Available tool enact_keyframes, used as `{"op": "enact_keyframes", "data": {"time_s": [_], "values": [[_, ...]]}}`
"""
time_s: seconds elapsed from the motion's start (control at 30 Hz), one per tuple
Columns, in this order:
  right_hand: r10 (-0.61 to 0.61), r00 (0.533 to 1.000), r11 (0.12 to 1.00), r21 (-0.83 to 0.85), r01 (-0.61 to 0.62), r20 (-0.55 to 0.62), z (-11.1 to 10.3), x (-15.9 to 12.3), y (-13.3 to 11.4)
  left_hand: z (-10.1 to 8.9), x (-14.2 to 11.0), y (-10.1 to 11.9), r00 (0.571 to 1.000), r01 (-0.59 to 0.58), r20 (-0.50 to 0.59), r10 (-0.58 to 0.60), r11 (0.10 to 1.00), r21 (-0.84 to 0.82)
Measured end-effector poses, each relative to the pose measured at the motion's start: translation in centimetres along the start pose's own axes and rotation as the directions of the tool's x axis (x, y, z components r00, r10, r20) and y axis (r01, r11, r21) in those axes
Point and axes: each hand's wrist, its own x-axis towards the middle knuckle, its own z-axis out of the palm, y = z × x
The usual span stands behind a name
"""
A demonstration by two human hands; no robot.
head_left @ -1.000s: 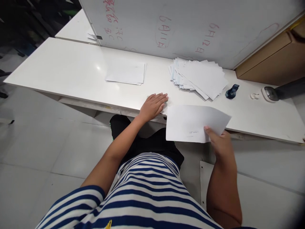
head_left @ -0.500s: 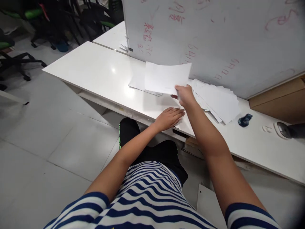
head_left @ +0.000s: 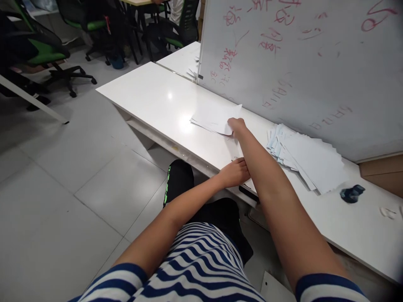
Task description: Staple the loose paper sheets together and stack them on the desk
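My right hand pinches the near right corner of a white sheet of paper, which lies over a few other sheets on the white desk. One corner of the paper curls up toward the whiteboard. My left hand rests on the desk's front edge, palm down, its fingertips partly hidden behind my right forearm. To the right of my right arm lies a fanned-out pile of papers, some with bluish print showing at the left side.
A whiteboard with red writing stands along the desk's back. A dark blue object and small white items lie at the right, near a cardboard box. Office chairs and a seated person are at the back left.
My right hand has lowered the sheet from above the desk onto the papers at the left. My left hand stays at the desk edge. The view has shifted to the left.
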Motion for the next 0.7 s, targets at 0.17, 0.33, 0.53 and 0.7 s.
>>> {"op": "enact_keyframes", "data": {"time_s": [0.17,0.33,0.53,0.7], "values": [[-0.306,0.952,0.924,-0.236,0.302,0.018,-4.2,-1.4,-0.3,-1.1,-0.2,0.3,1.000,0.018,-0.024,-0.018,1.000,0.003],[-0.675,0.736,0.520,-0.675,0.524,0.052,-14.7,-4.1,5.3,-1.1,-0.5,0.5,0.997,0.059,-0.057,-0.060,0.998,-0.021],[-0.556,0.813,0.550,-0.810,0.205,-0.172,-25.4,-7.0,17.1,-1.9,-0.4,0.6,0.996,0.084,-0.013,-0.085,0.995,-0.056],[-0.551,0.786,0.596,-0.791,0.136,-0.280,-26.2,-8.0,21.3,-2.3,-0.1,0.5,0.994,0.106,0.017,-0.105,0.991,-0.086]]}}
